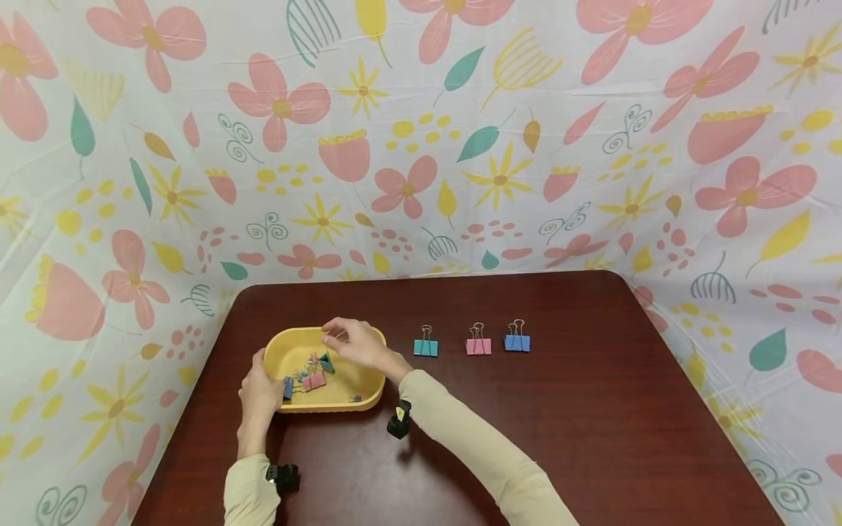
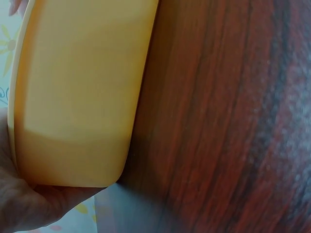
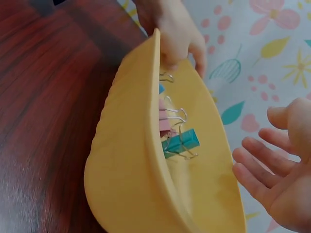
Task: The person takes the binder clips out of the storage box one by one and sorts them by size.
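A yellow tray [image 1: 322, 408] stands at the left of the table with several binder clips inside, among them a pink clip [image 1: 314, 380] and a teal clip [image 3: 181, 143]. My left hand [image 1: 259, 394] grips the tray's left end, thumb over the rim; in the left wrist view the hand [image 2: 29, 206] wraps the tray's corner [image 2: 73, 160]. Over the tray's far right part is my right hand [image 1: 355, 342], holding nothing visible. The right wrist view shows that hand [image 3: 282, 165] with fingers spread beside the tray's rim [image 3: 158, 121].
Right of the tray, a teal clip [image 1: 425, 348], a pink clip [image 1: 478, 346] and a blue clip [image 1: 517, 342] stand in a spaced row on the dark wooden table [image 1: 559, 409]. Behind hangs a flowered cloth [image 1: 408, 131].
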`<action>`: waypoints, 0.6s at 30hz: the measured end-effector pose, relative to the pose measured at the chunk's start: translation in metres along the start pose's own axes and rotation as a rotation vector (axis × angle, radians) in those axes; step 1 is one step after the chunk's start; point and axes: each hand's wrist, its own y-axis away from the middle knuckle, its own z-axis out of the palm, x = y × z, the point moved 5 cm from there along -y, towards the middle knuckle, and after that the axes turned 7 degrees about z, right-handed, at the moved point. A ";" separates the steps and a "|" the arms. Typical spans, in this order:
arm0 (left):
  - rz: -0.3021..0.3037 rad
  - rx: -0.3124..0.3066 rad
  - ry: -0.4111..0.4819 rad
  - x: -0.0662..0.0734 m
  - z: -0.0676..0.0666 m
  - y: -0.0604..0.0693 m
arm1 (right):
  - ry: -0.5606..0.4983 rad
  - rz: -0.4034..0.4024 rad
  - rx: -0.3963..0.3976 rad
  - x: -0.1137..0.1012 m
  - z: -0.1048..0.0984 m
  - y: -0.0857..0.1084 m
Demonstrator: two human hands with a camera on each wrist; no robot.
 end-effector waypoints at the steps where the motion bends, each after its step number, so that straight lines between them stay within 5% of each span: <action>1: -0.001 -0.002 0.002 0.000 0.000 0.000 | 0.002 0.004 -0.017 0.000 0.002 -0.001; 18: 0.000 0.028 0.004 -0.002 0.000 0.001 | 0.331 0.005 -0.192 0.003 0.051 -0.008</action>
